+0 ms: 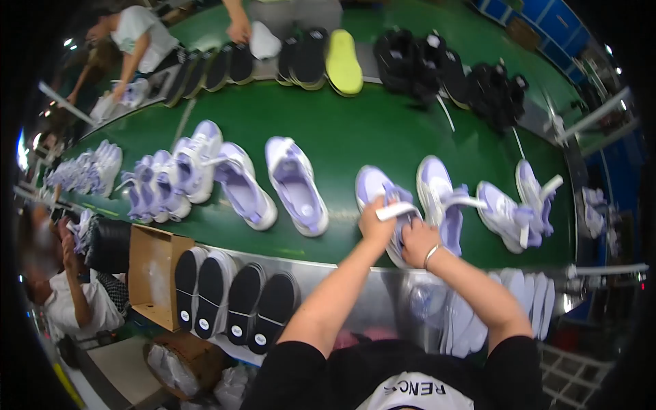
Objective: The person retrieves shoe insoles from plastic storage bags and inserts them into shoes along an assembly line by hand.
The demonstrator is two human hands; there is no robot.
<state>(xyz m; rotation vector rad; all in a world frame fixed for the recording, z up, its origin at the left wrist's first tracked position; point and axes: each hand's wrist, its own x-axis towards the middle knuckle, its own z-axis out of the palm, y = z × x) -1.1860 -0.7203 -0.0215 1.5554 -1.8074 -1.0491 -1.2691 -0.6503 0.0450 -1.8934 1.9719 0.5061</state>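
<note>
A lavender and white sneaker point(373, 183) lies on the green work surface in front of me, toe pointing away. My left hand point(376, 223) grips it at the side of the opening, beside a raised white tongue or strip point(396, 210). At the heel end, my right hand point(419, 244) has curled fingers dipped into the opening; the fingertips and whatever they hold are hidden. Just right of it stands a matching sneaker point(437, 184). Another pair, with a near sneaker point(504, 213), sits farther right, and a single sneaker point(295, 184) lies to the left.
More lavender sneakers point(198, 160) line the left. Black insoles point(307, 58), a yellow insole point(344, 63) and black shoes point(410, 61) lie along the far side. Bundled black insoles point(246, 301), pale insoles point(468, 324) and a cardboard box point(160, 277) are near me. Other people work at the left and far side.
</note>
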